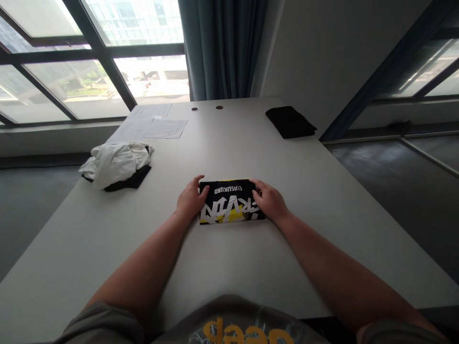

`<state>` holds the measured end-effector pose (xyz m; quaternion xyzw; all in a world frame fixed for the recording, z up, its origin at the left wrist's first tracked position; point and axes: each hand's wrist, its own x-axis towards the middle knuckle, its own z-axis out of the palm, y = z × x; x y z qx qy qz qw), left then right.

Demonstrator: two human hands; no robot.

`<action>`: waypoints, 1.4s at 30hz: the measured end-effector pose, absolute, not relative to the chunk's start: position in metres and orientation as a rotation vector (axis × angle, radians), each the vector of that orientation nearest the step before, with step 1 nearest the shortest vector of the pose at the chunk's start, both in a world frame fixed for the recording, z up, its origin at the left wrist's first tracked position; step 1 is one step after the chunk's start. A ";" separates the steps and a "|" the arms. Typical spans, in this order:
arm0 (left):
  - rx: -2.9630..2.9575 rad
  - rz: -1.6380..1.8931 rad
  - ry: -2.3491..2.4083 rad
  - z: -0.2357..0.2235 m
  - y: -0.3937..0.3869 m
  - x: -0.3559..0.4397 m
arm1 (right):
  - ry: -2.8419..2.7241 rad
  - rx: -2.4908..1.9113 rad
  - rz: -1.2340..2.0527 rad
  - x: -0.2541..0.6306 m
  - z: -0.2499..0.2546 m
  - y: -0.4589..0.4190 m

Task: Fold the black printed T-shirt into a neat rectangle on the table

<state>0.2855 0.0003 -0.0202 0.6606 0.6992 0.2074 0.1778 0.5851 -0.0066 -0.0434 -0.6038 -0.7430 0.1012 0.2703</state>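
Observation:
A black garment (229, 200), folded into a small rectangle with white and yellow lettering on top, lies in the middle of the white table (229, 267). My left hand (191, 198) grips its left end, thumb on top and fingers curled round the edge. My right hand (268, 199) holds its right end the same way, fingers bent over the fabric. Both forearms reach in from the near edge.
A crumpled white cloth over a dark one (116, 165) sits at the left. A folded black cloth (290, 122) lies at the far right. Paper sheets (154, 122) lie at the far left near two cable holes. Windows and a curtain stand behind.

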 end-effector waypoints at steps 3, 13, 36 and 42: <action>1.933 0.570 1.974 -0.024 0.020 0.285 | -1.966 -1.659 0.224 0.583 -0.045 0.012; 2.227 0.585 1.865 -0.039 0.044 0.274 | -2.047 -1.579 0.259 0.591 -0.055 0.066; 2.227 0.383 1.865 -0.035 0.079 0.277 | -2.168 -1.480 0.350 0.601 -0.043 0.072; 2.202 0.367 1.839 -0.021 0.073 0.276 | -2.066 -1.545 0.412 0.602 -0.040 0.068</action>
